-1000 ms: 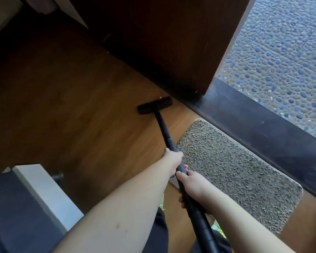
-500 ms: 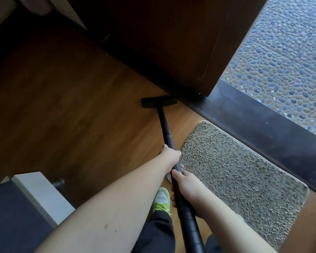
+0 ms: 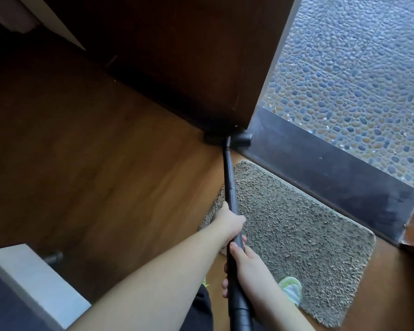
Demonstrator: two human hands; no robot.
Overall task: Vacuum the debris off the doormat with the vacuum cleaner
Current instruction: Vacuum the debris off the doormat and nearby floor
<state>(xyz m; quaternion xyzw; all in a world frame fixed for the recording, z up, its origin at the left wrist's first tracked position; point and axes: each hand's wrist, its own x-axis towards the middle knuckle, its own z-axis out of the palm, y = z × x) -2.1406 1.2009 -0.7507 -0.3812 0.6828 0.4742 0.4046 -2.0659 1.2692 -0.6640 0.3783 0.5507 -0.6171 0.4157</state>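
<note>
Both hands, left (image 3: 230, 223) and right (image 3: 245, 263), grip the wand (image 3: 230, 185), nozzle (image 3: 227, 138) at 12 o'clock off the doormat (image 3: 296, 235).

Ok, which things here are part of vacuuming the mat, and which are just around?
Part of the job:
vacuum wand, floor nozzle, doormat, left hand and right hand gripping the wand.

Just around:
open wooden door, dark threshold, pebble paving, white box, green shoe.
</note>
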